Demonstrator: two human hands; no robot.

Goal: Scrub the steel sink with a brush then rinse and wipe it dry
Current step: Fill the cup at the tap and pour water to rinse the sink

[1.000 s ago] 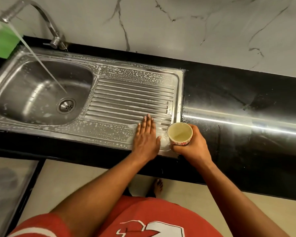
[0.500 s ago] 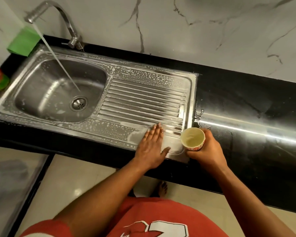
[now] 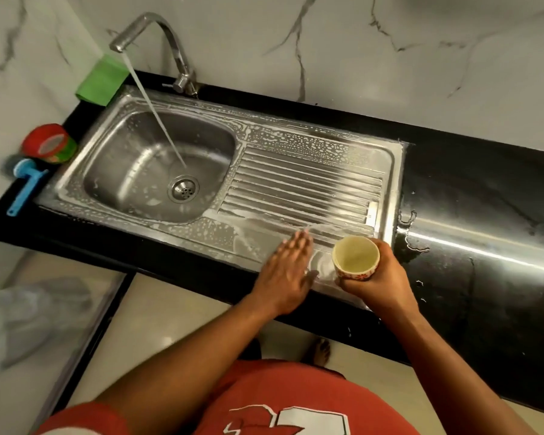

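Sink [image 3: 311,152] long axis left-right, basin left | left hand [image 3: 288,271] flat on drainboard

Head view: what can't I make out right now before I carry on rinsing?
- Left hand: motion-blurred; contact with the sink drainboard unclear.
- Cup: pale inside; whether it holds water, unclear. Its pattern is mostly covered by the right hand.
- Brush: head blurred near the left edge.
- Red container: too blurred to identify.
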